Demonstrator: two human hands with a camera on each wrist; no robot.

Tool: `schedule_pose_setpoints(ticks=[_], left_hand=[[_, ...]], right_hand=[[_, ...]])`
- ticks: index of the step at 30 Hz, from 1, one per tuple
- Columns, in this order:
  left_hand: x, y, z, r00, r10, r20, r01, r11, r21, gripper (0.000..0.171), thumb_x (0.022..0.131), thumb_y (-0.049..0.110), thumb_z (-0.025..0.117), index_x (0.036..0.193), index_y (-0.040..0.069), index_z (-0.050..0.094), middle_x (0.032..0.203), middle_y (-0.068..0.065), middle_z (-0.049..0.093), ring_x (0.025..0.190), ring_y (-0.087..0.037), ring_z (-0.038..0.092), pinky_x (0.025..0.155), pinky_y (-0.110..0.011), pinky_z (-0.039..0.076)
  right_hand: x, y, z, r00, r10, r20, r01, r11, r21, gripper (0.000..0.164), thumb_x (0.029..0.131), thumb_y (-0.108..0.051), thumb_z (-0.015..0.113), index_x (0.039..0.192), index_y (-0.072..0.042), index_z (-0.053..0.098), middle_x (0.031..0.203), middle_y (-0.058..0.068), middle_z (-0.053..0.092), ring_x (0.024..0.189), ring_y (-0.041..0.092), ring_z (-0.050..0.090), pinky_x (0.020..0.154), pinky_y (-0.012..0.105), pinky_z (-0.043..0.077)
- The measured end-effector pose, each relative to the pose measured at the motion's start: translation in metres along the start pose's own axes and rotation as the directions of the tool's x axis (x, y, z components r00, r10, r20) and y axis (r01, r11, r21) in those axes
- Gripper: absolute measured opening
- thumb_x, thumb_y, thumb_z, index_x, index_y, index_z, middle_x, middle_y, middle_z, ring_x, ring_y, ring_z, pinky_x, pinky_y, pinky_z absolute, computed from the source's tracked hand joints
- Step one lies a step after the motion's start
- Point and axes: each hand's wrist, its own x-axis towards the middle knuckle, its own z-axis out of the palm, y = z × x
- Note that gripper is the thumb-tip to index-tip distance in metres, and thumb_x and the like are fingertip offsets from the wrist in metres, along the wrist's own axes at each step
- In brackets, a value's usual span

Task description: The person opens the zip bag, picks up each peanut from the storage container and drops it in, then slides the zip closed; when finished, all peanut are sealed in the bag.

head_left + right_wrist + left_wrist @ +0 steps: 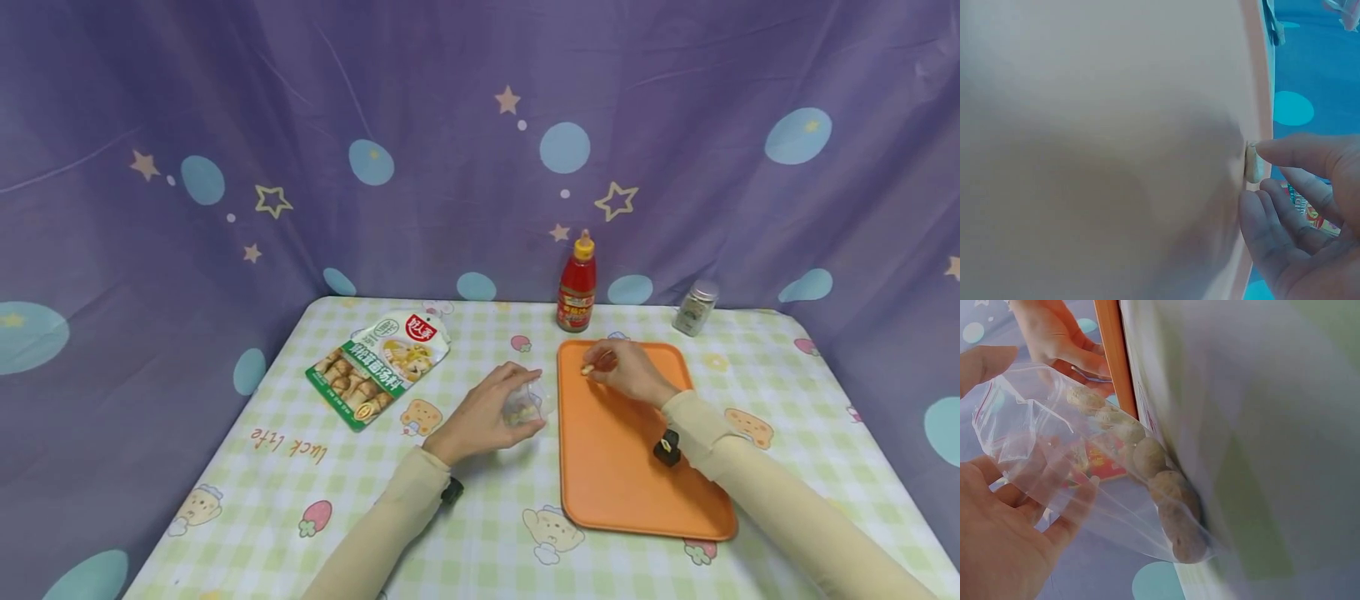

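A clear plastic bag (1125,506) with several peanuts (1150,459) at its bottom is held by my left hand (483,417), its thumb on one side of the bag and its fingers on the other. That hand is just left of the orange tray (630,467). Over the tray's far left part, my right hand (626,371) pinches a single peanut (1252,164) at the fingertips. In the right wrist view the peanut is right at the tray's surface, near its rim. The fingers below it are loosely bent.
A red sauce bottle (577,287) with a yellow cap stands behind the tray. To its right is a small seasoning jar (696,310). A green and white food pouch (378,367) lies at the left on the checked tablecloth (247,517). A purple curtain (450,75) hangs behind the table.
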Motion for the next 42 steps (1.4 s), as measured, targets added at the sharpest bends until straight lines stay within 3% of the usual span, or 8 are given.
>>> schedule_pose_setpoints(ticks=[7, 14, 27, 42], left_hand=[[0.0, -0.001, 0.001, 1.0, -0.005, -0.003, 0.005, 1.0, 0.001, 0.072, 0.091, 0.047, 0.077, 0.153, 0.018, 0.053, 0.137, -0.001, 0.059, 0.128, -0.013, 0.057, 0.108, -0.038, 0.053], [0.0, 0.0, 0.001, 1.0, 0.001, -0.001, -0.001, 1.0, -0.008, 0.073, 0.091, 0.046, 0.077, 0.151, 0.012, 0.055, 0.137, -0.004, 0.06, 0.128, -0.015, 0.057, 0.11, -0.04, 0.052], [-0.001, -0.001, 0.001, 1.0, -0.008, 0.002, 0.008, 1.0, -0.011, 0.073, 0.09, 0.047, 0.078, 0.151, 0.014, 0.055, 0.137, -0.002, 0.06, 0.127, -0.013, 0.057, 0.109, -0.039, 0.053], [-0.001, -0.001, 0.002, 1.0, 0.009, -0.004, -0.009, 1.0, -0.009, 0.073, 0.09, 0.046, 0.079, 0.151, 0.013, 0.055, 0.136, -0.004, 0.06, 0.127, -0.014, 0.057, 0.109, -0.039, 0.053]], right_hand=[[0.003, 0.004, 0.003, 1.0, -0.009, 0.004, 0.009, 1.0, -0.027, 0.014, 0.087, 0.001, 0.079, 0.101, 0.0, 0.078, 0.101, 0.015, 0.079, 0.089, 0.027, 0.073, 0.081, 0.037, 0.059], [0.005, 0.005, 0.006, 1.0, -0.013, 0.006, 0.014, 0.999, -0.04, 0.01, 0.089, -0.005, 0.081, 0.097, -0.002, 0.078, 0.094, 0.011, 0.079, 0.083, 0.019, 0.07, 0.075, 0.026, 0.055], [0.006, 0.007, 0.013, 0.999, -0.038, -0.004, 0.038, 0.999, 0.002, 0.008, 0.086, 0.003, 0.078, 0.094, 0.0, 0.077, 0.087, 0.012, 0.076, 0.075, 0.013, 0.066, 0.068, 0.021, 0.053], [-0.001, -0.001, 0.017, 1.0, 0.008, -0.01, -0.007, 1.0, 0.031, 0.007, 0.088, 0.001, 0.078, 0.094, -0.001, 0.076, 0.085, 0.01, 0.075, 0.072, 0.01, 0.064, 0.064, 0.019, 0.052]])
